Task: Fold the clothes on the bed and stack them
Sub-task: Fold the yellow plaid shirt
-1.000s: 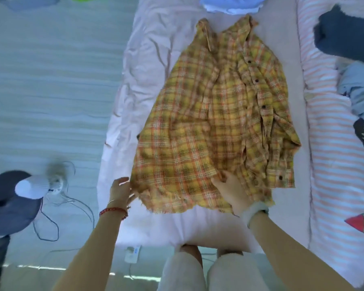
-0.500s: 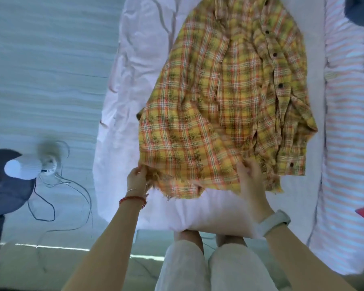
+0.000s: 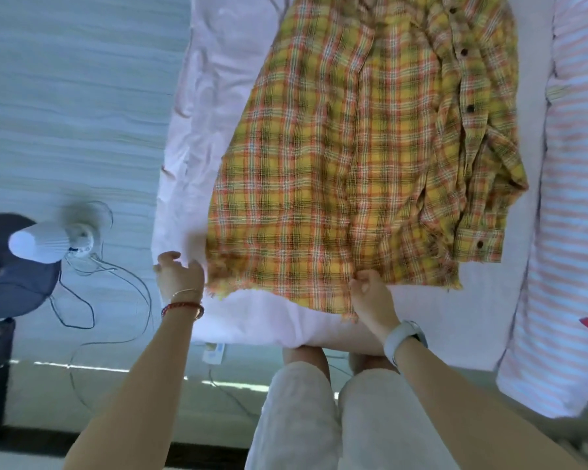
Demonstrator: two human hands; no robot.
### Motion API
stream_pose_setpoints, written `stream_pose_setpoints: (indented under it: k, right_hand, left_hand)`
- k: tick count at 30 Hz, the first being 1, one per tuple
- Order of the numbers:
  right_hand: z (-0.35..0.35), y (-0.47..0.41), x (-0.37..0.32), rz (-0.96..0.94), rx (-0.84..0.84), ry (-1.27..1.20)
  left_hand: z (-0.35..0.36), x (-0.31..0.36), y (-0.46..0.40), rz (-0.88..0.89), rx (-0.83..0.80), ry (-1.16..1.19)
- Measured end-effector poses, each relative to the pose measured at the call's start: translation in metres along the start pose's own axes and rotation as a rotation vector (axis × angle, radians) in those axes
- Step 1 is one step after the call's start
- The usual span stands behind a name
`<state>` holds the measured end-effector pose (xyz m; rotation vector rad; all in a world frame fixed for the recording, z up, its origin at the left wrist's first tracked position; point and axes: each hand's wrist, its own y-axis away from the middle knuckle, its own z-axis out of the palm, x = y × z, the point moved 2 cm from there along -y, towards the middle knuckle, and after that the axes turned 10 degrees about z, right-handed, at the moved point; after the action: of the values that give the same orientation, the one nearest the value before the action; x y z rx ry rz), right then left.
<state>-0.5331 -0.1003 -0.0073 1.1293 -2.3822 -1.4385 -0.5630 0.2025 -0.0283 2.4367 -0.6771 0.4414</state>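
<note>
Both arms are bare, with no sleeves. The left hand [image 3: 178,276] has a red string bracelet [image 3: 183,307] on its wrist and a thin shiny bangle [image 3: 186,292] just above it. The right hand [image 3: 374,300] has a white smartwatch [image 3: 404,337] with a wide band. The person wears fuzzy white shorts [image 3: 340,422] that stop near the knees.
</note>
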Motion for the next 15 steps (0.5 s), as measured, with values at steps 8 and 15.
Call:
stream_pose_setpoints:
  k: [8,15]
  right_hand:
    - [-0.030,0.005,-0.019,-0.040,0.060,-0.376]
    - [-0.050,0.000,-0.042,-0.111,0.142,-0.295]
  left_hand:
    - [0.034,0.009,0.051,-0.634,-0.363,0.591]
    - [0.045,0.026,0.040,-0.914,-0.274,1.138]
